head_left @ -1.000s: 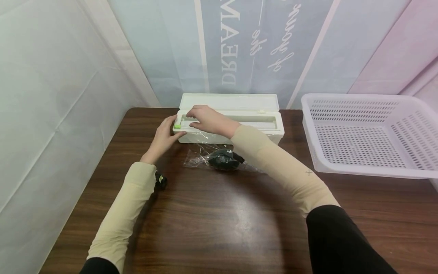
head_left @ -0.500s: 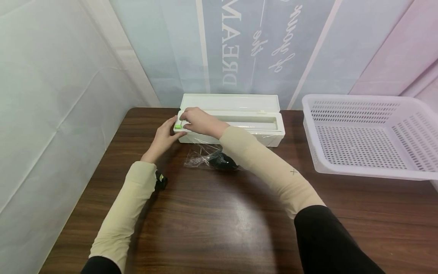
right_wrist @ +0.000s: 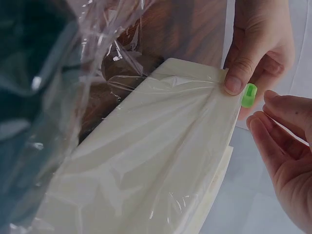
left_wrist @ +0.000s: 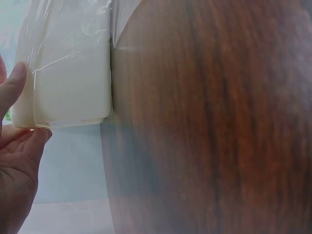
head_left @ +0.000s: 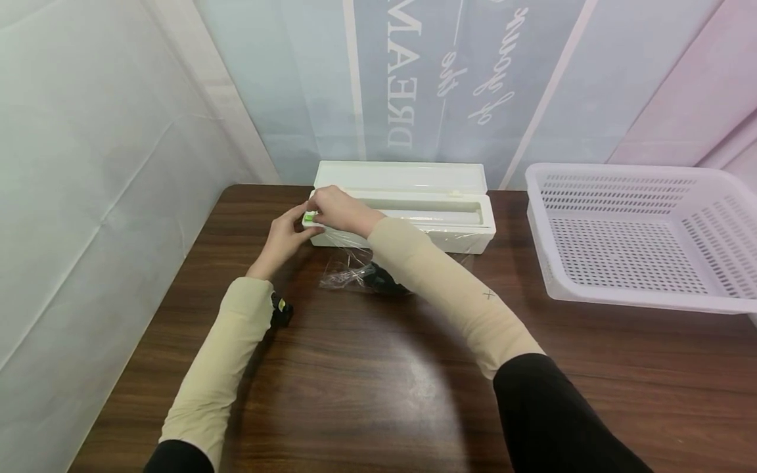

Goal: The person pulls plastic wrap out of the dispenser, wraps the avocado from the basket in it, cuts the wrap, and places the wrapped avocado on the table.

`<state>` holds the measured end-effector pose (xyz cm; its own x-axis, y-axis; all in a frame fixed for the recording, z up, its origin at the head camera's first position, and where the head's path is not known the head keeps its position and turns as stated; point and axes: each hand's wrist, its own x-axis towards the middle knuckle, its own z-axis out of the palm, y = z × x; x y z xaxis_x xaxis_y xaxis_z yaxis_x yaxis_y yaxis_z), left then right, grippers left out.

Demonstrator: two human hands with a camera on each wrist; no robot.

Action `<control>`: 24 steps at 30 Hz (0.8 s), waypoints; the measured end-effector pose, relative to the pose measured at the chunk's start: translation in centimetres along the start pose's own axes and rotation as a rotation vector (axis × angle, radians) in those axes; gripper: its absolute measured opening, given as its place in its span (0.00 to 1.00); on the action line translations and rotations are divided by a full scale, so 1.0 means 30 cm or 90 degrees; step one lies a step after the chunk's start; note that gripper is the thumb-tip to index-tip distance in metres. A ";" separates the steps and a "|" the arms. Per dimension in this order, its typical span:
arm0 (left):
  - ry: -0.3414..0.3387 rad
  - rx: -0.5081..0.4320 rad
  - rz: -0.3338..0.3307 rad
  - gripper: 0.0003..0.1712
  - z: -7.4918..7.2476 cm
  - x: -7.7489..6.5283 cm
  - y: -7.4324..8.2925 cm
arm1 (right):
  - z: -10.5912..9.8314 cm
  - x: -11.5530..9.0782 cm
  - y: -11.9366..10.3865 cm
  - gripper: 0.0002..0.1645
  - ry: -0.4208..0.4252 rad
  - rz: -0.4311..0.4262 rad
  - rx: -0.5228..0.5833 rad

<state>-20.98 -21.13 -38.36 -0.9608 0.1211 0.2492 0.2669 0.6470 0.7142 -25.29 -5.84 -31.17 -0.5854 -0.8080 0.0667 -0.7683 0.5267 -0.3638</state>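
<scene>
A long white cling film dispenser [head_left: 449, 242] lies on the table with its lid [head_left: 402, 176] raised behind it. My left hand [head_left: 279, 238] grips its left end, thumb on the front edge and fingers round the end. Clear film [right_wrist: 141, 146] drapes over the front face. At the dispenser's left end is a green slider cutter [right_wrist: 249, 95]. My right hand [head_left: 344, 211] reaches across with bent fingers beside the slider; the right wrist view shows a small gap between them. A dark object [head_left: 381, 279] in clear film lies in front, partly hidden by my right forearm.
A white perforated plastic basket [head_left: 627, 295] stands on the right of the brown wooden table [head_left: 355, 394]. A printed cloth backdrop [head_left: 437, 92] hangs behind, and a pale cloth [head_left: 89, 197] hangs along the left.
My right hand has moved left along the dispenser to the slider end, its fingers bending more. The right forearm has swung left over the dark object. The left hand keeps its hold.
</scene>
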 end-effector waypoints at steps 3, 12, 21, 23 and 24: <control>0.002 -0.008 -0.009 0.35 -0.001 0.000 0.001 | 0.000 0.007 0.001 0.14 -0.004 0.017 0.009; 0.015 0.017 -0.016 0.31 -0.003 -0.001 0.008 | 0.013 0.030 -0.007 0.12 -0.032 0.056 0.025; 0.015 -0.008 -0.017 0.25 -0.002 -0.001 0.005 | 0.022 0.037 -0.019 0.15 -0.024 0.067 0.018; 0.012 -0.017 -0.016 0.25 -0.002 -0.001 0.002 | 0.022 0.037 -0.019 0.15 -0.020 0.065 0.017; 0.012 -0.023 -0.015 0.25 -0.002 -0.001 0.001 | 0.022 0.037 -0.019 0.15 -0.019 0.065 0.015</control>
<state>-20.94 -21.16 -38.31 -0.9656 0.0918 0.2434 0.2465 0.6222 0.7431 -25.33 -7.19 -31.50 -0.6522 -0.7581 0.0005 -0.6983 0.6005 -0.3896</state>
